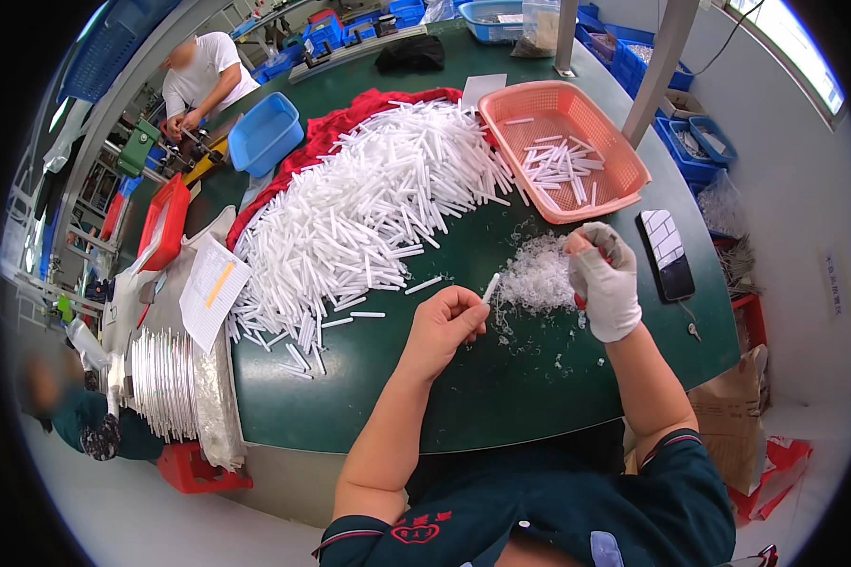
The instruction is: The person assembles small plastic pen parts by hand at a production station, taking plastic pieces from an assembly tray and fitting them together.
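My bare left hand (444,323) pinches a short white plastic tube (491,287) between thumb and fingers, its free end tilted up. To its right, my right hand (609,288) wears a white glove with greyish fingers, and bare fingertips show. Those fingers are curled closed; a bit of red shows at the palm's edge, but what they hold is hidden. Between the hands lies a heap of clear curly plastic shavings (536,274). A large pile of white tubes (350,208) spreads over a red cloth (326,125) and the green table. More tubes lie in a pink basket (624,178).
A phone (667,255) lies right of my gloved hand, near a small key (694,331). Left of the pile are a printed sheet (214,293), a blue bin (266,134) and a red tray (165,225). One person works at the far left; another sits at lower left.
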### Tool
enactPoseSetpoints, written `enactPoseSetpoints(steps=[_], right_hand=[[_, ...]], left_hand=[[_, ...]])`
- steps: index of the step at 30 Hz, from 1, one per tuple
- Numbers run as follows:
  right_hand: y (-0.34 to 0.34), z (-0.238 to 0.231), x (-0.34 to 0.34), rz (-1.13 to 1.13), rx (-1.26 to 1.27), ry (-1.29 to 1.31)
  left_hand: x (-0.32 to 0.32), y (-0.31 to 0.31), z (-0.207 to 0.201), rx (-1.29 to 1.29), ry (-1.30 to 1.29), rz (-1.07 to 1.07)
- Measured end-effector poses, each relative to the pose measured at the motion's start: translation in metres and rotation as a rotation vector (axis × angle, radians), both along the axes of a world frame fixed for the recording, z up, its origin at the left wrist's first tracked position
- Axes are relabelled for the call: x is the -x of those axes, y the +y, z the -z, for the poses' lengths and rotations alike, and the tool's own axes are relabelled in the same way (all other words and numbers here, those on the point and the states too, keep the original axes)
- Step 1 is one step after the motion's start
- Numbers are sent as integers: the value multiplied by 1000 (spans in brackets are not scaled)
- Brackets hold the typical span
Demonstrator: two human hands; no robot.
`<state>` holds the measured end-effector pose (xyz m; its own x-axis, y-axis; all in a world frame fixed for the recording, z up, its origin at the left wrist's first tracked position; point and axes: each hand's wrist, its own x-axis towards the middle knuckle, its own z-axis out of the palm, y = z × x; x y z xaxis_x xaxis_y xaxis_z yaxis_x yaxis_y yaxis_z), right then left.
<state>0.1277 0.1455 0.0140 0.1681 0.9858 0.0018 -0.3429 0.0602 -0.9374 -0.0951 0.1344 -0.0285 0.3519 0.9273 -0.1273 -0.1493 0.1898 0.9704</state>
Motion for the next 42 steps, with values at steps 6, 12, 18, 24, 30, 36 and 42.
enactPoseSetpoints(steps=[6,12,18,24,30,36,42], right_hand=[[7,19,8,-339,3,-464],[-4,34,32,-405,-26,-274],[-6,31,30,-223,-33,-209],[6,-5,-10,92,-32,50],[15,13,-25,-228,-108,-632],[4,2,3,-483,108,-526],[2,25,18,-426,-130,-568]], left_hand=[[-2,1,1,46,-34,7],[-9,-4,5,55,-43,72],[-8,-3,4,118,-154,149],[-1,-1,4,65,-117,119],[-2,1,4,44,-91,88],[-4,-5,-1,52,-2,73],[-11,-5,-2,92,-36,147]])
